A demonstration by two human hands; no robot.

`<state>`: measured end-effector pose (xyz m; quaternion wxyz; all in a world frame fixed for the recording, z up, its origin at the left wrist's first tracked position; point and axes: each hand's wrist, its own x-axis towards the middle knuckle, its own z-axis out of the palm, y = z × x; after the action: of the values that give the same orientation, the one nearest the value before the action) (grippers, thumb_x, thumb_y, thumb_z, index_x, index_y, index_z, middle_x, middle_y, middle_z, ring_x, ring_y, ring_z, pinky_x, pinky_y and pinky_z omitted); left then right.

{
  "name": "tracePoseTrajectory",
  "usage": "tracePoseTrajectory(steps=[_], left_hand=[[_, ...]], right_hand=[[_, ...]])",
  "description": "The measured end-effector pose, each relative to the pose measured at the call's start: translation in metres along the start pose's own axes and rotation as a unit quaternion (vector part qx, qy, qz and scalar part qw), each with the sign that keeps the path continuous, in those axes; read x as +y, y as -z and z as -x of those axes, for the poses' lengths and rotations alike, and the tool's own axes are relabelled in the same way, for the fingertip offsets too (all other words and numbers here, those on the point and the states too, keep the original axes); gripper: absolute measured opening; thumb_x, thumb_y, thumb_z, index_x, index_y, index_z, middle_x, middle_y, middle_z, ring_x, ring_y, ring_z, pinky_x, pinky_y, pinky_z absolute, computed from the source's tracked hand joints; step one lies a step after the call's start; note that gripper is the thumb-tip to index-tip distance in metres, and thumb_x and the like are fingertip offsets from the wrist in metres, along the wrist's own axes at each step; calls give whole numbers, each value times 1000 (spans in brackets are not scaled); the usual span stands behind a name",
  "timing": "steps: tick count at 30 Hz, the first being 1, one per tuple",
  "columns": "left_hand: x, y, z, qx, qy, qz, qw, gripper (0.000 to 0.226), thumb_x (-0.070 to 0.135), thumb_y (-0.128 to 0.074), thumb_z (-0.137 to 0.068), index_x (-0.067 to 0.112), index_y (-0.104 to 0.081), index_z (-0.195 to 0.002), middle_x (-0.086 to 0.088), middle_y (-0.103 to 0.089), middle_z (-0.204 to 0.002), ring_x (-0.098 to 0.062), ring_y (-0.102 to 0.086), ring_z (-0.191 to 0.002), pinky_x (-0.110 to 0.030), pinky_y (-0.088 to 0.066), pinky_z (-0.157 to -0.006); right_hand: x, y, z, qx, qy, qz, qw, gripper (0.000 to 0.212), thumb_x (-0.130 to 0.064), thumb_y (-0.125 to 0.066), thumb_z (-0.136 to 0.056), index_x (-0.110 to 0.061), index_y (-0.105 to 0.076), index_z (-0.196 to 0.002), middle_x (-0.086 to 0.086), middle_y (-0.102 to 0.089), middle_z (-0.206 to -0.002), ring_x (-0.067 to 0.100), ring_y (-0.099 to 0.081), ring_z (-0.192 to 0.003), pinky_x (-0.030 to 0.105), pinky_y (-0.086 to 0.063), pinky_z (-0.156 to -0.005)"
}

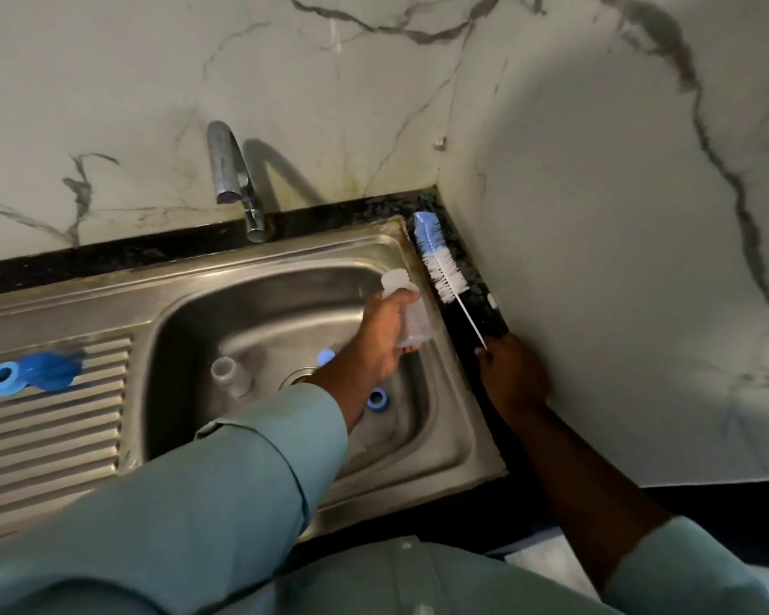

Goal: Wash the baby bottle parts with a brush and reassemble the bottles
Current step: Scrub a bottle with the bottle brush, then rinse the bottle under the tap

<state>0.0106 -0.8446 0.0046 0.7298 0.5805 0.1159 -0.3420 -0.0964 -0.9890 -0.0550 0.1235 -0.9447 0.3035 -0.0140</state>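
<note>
Clear bottle: your left hand holds it over the steel sink.
Brush: lies on the dark tabletop; your right hand pinches its wire handle.

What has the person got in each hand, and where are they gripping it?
The left hand grips a clear bottle around its body. The right hand pinches the brush by the end of its thin handle.
</note>
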Motion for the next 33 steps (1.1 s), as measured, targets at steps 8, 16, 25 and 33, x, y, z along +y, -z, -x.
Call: tracePoseTrajectory(steps=[8, 16, 25, 33], left_hand=[[7, 46, -7, 35, -58, -11, 998, 31, 5, -72, -85, 13, -62, -113, -9, -68, -101, -20, -67, -82, -37, -58, -69], [34, 124, -22, 158, -69, 36, 984, 41, 13, -76, -83, 21, -61, -120, -2, -67, -114, -21, -63, -104, -45, -56, -86], [62, 185, -58, 197, -73, 71, 975, 42, 20, -74, -85, 19, -59, -124, -7, -66, -118, -27, -64, -107, -47, -56, -90], [45, 196, -79, 152, -36, 90, 984, 32, 23, -71, -88, 21, -65, -119, -5, -73, -109, -25, -70, -99, -38, -58, -77]], right_hand=[[-25, -3, -15, 69, 99, -35, 992, 23, -17, -68, -79, -3, -69, -98, 21, -61, -94, 40, -56, -84, 41, -47, -76], [-183, -1, -60, -86, 193, -290, 933, 30, -16, -61, -91, -7, -65, -119, 12, -65, -119, 23, -61, -109, 33, -45, -100], [-315, -33, -130, -140, 283, -253, 915, 31, -9, -46, -97, -3, -55, -126, 17, -52, -123, 25, -55, -105, 22, -38, -84], [-324, -68, -154, -122, 493, 52, 860, 75, -20, -58, -90, -24, -17, -152, -3, -17, -159, 32, -4, -147, 41, 3, -120]])
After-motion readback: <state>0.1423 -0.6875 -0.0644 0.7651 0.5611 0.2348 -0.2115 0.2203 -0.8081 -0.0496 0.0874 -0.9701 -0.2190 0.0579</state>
